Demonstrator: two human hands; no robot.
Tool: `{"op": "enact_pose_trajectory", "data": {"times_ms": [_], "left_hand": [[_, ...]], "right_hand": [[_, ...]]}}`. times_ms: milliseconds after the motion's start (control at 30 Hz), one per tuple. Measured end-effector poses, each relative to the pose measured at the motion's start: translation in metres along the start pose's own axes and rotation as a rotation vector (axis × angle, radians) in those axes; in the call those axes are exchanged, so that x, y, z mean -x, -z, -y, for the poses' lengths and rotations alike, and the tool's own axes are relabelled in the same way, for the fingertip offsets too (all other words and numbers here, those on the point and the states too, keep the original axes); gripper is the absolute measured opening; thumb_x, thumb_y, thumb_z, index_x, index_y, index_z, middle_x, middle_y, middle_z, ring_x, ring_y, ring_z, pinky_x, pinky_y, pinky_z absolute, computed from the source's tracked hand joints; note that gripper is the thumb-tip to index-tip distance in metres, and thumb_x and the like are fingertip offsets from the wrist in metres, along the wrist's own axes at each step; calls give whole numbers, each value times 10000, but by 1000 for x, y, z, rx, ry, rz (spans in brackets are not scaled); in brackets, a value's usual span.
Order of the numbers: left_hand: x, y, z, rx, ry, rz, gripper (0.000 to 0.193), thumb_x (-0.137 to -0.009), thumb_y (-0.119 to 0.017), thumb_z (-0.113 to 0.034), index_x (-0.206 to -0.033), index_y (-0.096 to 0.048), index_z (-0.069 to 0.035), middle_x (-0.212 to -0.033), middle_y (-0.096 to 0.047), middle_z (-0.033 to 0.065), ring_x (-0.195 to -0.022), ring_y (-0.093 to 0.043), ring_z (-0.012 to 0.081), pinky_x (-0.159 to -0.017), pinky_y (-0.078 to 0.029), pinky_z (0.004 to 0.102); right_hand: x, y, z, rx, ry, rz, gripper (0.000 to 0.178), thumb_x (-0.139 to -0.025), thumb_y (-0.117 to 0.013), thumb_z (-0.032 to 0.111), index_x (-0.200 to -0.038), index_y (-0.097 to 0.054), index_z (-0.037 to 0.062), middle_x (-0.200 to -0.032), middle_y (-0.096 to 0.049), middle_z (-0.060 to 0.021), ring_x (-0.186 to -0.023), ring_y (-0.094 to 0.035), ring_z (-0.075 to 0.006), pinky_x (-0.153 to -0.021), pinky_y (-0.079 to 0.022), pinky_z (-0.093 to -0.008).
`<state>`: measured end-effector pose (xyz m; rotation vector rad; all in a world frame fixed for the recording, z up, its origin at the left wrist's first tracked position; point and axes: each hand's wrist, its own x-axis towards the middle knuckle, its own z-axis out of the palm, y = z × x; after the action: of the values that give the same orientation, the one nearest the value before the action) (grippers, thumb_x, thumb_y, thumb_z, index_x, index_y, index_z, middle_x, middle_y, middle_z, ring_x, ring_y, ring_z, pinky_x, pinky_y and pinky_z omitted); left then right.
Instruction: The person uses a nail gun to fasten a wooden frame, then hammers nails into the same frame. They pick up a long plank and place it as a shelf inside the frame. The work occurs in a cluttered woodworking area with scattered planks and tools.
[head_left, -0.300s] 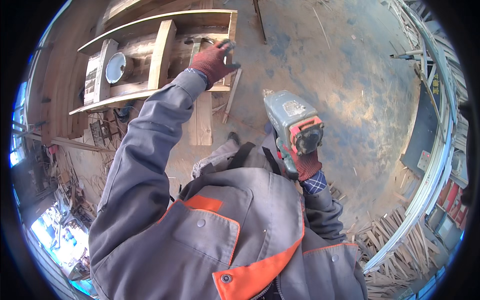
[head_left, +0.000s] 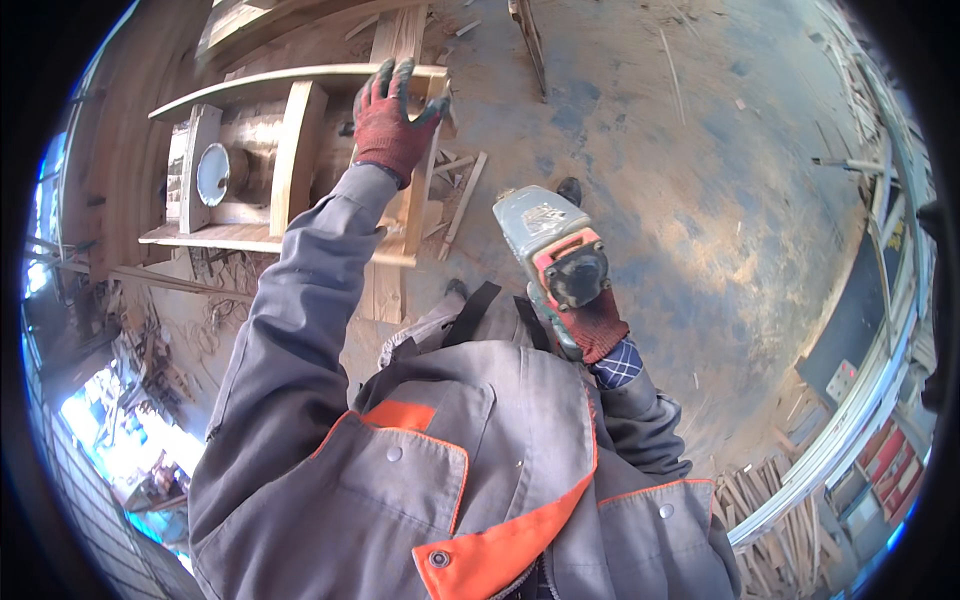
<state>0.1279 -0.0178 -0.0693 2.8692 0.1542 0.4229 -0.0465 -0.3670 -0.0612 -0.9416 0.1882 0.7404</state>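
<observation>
My left hand (head_left: 393, 125), in a red glove with dark fingertips, reaches over the right end of a wooden frame (head_left: 292, 155). Its fingers are spread, near the far long board; whether they touch it I cannot tell. My right hand (head_left: 597, 325), gloved in red too, is wrapped round the handle of a grey nail gun (head_left: 540, 222) with a black and red end cap. The gun is held in front of my body, apart from the frame. Inside the frame, by its left cross-piece, sits a round container (head_left: 213, 174) with a whitish face.
Under the frame's right end runs a loose plank (head_left: 385, 290). Thin offcuts (head_left: 462, 205) lie on the dusty floor beside it. Scrap wood strips (head_left: 790, 515) are heaped at the lower right, next to long pale rails (head_left: 850, 440). Large boards (head_left: 120, 150) stand at the left.
My left hand has shifted to the far corner of the frame and its fingers have spread forward. The nail gun has moved slightly left. The frame appears lower in view.
</observation>
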Motion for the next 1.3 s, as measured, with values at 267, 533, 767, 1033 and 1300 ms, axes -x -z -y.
{"op": "enact_pose_trajectory", "data": {"times_ms": [267, 533, 767, 1033, 1300], "left_hand": [[-36, -47, -42, -196, 145, 221, 968, -731, -835, -369, -1549, -380, -125, -1591, -354, 180, -1491, -265, 429, -1232, -219, 559], [-45, -53, -43, -224, 111, 223, 844, -774, -733, -219, -1519, -377, -46, -1548, -397, 202, -1464, -313, 439, -1219, -240, 588], [-55, -54, -47, -215, 145, 198, 813, -797, -711, -215, -1497, -369, 19, -1516, -418, 239, -1447, -348, 440, -1204, -261, 610], [-52, -59, -44, -231, 235, 283, 844, -766, -752, -185, -1498, -375, 0, -1521, -408, 235, -1436, -353, 471, -1187, -303, 589], [-48, -51, -45, -209, 207, 231, 805, -803, -738, -207, -1493, -381, 4, -1515, -415, 239, -1426, -367, 475, -1178, -312, 587]], "right_hand": [[-128, 59, 158, -75, -262, 63, 400, -963, -669, 169, -1329, -606, 21, -1305, -682, -121, -1210, -649, -223, -1031, -512, -355], [-287, 110, 222, 538, -366, 166, 425, -870, -779, 126, -1253, -630, 19, -1156, -719, -105, -1015, -696, -215, -868, -553, -355], [-392, 94, 245, -26, -880, 462, 415, -966, -670, 258, -1274, -650, -20, -688, -534, 36, -555, -512, -72, -513, -445, -230], [-461, 79, 214, -43, -1003, 486, 282, -961, -670, 242, -1098, -632, -1, -705, -531, 4, -599, -531, -111, -550, -470, -269], [-489, 69, 206, -79, -1272, 642, 181, -983, -624, 201, -1074, -650, 47, -683, -532, 2, -539, -511, -122, -551, -468, -338]]}}
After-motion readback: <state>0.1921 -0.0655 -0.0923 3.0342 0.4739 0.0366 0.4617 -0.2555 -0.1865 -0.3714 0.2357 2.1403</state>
